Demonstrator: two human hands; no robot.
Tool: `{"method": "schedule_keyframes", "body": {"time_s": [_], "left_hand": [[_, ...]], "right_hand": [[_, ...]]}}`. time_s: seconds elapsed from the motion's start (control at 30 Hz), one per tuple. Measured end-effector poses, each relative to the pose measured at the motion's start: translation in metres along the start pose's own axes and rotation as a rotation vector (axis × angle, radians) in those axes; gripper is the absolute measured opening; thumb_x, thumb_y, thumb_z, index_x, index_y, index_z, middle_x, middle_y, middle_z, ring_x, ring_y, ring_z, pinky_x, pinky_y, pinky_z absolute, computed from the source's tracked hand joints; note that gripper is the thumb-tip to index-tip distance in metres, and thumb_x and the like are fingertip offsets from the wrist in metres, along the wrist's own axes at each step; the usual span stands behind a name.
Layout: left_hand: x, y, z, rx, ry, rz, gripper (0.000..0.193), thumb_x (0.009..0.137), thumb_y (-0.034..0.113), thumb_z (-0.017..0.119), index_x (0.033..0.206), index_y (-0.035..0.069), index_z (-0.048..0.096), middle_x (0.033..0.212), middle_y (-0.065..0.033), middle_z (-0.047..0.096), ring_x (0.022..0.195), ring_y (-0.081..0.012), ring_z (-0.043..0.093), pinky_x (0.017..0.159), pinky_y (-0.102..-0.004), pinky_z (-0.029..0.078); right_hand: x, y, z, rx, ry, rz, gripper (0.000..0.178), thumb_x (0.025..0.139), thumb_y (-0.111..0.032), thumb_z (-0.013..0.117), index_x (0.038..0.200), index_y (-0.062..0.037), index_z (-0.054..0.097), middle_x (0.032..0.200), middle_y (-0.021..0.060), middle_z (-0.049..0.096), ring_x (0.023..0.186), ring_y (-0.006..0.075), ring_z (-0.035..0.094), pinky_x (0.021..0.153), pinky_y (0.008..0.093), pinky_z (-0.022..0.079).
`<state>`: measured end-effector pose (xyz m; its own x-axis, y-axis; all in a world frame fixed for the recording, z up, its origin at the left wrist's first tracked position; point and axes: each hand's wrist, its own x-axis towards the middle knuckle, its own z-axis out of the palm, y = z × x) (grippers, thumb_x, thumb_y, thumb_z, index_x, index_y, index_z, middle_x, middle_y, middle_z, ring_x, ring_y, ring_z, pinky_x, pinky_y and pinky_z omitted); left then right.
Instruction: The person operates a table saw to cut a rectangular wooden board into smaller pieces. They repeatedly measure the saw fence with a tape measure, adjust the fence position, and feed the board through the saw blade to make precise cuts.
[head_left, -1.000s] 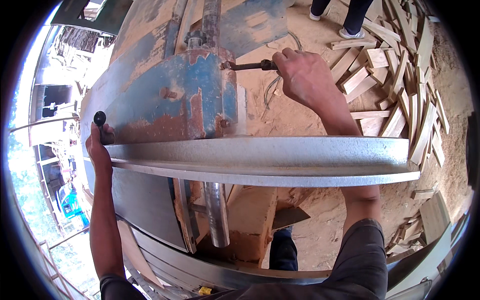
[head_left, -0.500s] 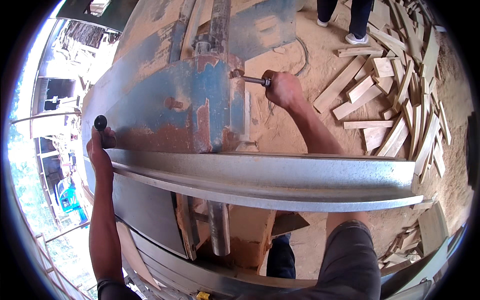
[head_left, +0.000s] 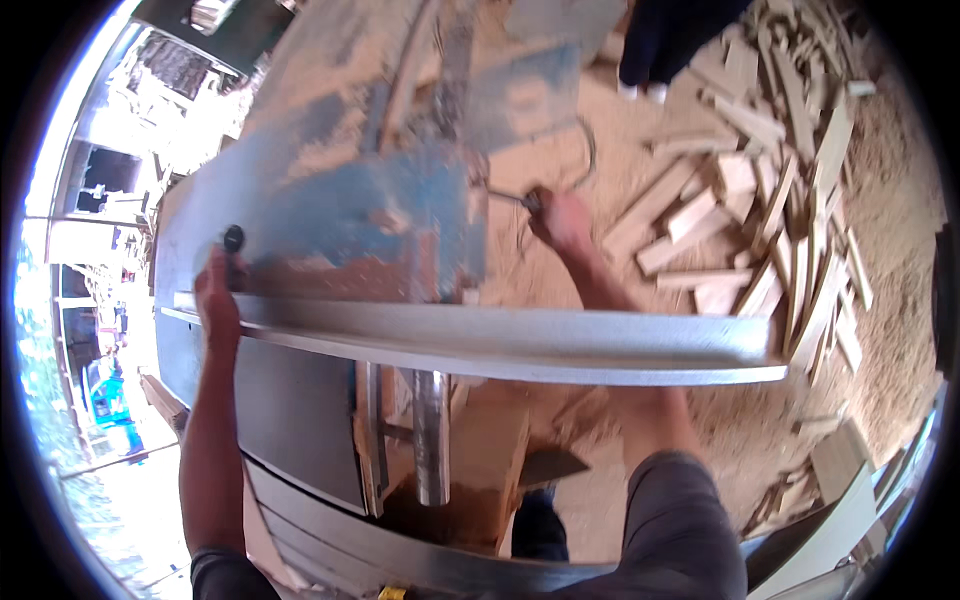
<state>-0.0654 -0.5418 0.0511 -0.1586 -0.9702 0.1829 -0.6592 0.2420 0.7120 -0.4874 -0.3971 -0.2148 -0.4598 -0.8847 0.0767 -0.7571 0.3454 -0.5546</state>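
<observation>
My right hand (head_left: 566,222) is closed around the dark grip of a thin metal lever (head_left: 508,198), which sticks out of the right side of a worn blue-painted machine housing (head_left: 350,215). My left hand (head_left: 216,290) is closed around a short dark handle topped by a black ball knob (head_left: 234,238), at the housing's left end. A long grey metal fence (head_left: 560,335) runs crosswise in front of the housing and passes over my right forearm. The picture is smeared by motion, so fine detail at the fingers is lost.
Below the fence are a flat grey metal table (head_left: 295,420) and a round steel bar (head_left: 432,440). Cut wood pieces (head_left: 740,200) lie heaped on the sawdust-covered floor at the right. A person's dark-trousered legs (head_left: 665,40) stand at the far side.
The whole view has shifted and blurred. The fence has slid left relative to the housing, its left end now reaching past my left hand. Both hands keep their grips.
</observation>
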Motion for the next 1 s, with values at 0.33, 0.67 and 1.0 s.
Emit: {"method": "schedule_keyframes", "body": {"time_s": [0.33, 0.67, 1.0], "left_hand": [[-0.005, -0.023, 0.005, 0.304, 0.175, 0.27, 0.052, 0.096, 0.048, 0.051, 0.085, 0.002, 0.07, 0.079, -0.0203, 0.063, 0.08, -0.0387, 0.06, 0.075, -0.0487, 0.045], [-0.237, 0.022, -0.051, -0.26, 0.056, 0.202, 0.041, 0.087, 0.014, 0.069, 0.124, 0.0, 0.061, 0.133, -0.0158, 0.056, 0.129, -0.0337, 0.047, 0.108, -0.0411, 0.039], [-0.499, -0.039, -0.17, 0.158, -0.26, 0.091, 0.033, 0.075, 0.018, 0.076, 0.104, 0.005, 0.069, 0.136, -0.019, 0.051, 0.132, -0.0412, 0.043, 0.111, -0.054, 0.035]], "right_hand": [[-0.234, -0.008, -0.037, 0.009, -0.405, 0.255, 0.026, 0.087, -0.036, 0.068, 0.096, -0.0118, 0.075, 0.085, 0.0173, 0.071, 0.081, 0.036, 0.068, 0.074, 0.0447, 0.052], [-0.254, -0.224, -0.203, -0.144, -0.258, -0.026, 0.022, 0.082, -0.029, 0.073, 0.089, -0.008, 0.072, 0.079, 0.0199, 0.068, 0.08, 0.0421, 0.067, 0.071, 0.0503, 0.052], [-0.098, -0.366, -0.108, -0.155, -0.165, -0.606, 0.045, 0.087, -0.029, 0.067, 0.123, -0.0015, 0.064, 0.123, 0.024, 0.064, 0.116, 0.04, 0.059, 0.1, 0.0457, 0.045]]}}
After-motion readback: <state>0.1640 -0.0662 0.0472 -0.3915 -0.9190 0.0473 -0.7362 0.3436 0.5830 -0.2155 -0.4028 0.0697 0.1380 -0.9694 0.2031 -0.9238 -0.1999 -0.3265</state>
